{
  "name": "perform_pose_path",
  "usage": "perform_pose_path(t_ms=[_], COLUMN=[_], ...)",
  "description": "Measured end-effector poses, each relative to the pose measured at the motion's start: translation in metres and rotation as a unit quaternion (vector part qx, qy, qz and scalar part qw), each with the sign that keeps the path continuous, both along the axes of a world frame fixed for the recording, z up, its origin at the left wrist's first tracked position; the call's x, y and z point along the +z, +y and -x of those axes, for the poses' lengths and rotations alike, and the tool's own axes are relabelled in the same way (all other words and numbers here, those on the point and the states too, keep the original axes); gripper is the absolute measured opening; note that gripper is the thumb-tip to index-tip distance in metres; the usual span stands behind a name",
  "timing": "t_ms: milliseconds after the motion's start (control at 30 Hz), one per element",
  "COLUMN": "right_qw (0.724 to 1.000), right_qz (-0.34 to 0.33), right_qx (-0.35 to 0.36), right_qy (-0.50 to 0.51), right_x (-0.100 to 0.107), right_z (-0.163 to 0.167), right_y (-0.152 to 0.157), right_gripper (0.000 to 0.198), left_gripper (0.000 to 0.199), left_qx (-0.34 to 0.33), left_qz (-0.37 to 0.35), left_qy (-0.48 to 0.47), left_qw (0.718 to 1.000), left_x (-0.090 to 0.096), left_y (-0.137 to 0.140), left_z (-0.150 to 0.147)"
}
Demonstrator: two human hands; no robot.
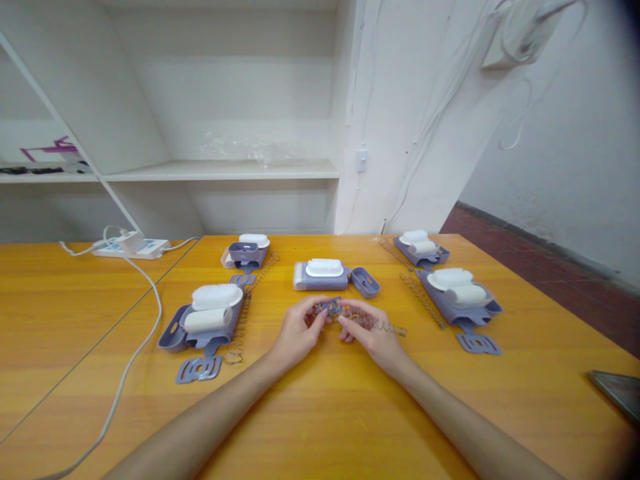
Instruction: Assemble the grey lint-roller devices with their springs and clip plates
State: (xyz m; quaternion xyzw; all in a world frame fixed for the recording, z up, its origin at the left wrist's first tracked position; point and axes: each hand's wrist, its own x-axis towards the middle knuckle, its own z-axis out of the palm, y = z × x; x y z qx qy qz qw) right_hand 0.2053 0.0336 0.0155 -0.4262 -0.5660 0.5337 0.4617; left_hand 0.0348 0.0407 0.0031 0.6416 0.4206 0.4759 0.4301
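Observation:
My left hand [303, 328] is closed on a small grey-purple slotted plate [330, 307], pinching it between thumb and fingers. My right hand [371, 331] is closed around a metal coil spring [390, 327], whose free end sticks out to the right. The spring's other end meets the plate between my hands; whether it is hooked on cannot be made out. Just beyond my hands lies a grey-purple perforated housing [323, 283] with a white bristle brush head [325, 268] on top. Beside it rests an oval grey-purple cup [365, 283].
Similar part sets lie at left [210, 320], back left [249, 252], right [457, 297] and back right [421, 248], with springs and slotted plates. A power strip [145, 249] and white cable [155, 287] run along the left. A dark flat device [617, 393] sits at the right edge.

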Motion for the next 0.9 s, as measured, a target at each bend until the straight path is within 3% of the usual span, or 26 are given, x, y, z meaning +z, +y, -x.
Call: perform_pose_path(t_ms=[500, 900], right_qw=[0.999, 0.97], right_qz=[-0.016, -0.188], right_qx=[-0.028, -0.068], right_qy=[-0.028, -0.135], right_x=[-0.011, -0.016], right_z=[0.004, 0.002], right_y=[0.003, 0.0], right_gripper=[0.039, 0.026], left_gripper=[0.028, 0.028], left_qx=[-0.005, -0.001], left_qz=[-0.006, 0.045], left_qy=[0.009, -0.039], left_qw=[1.0, 0.998], left_x=[-0.004, -0.002], left_y=[0.003, 0.005], left_z=[0.0, 0.0])
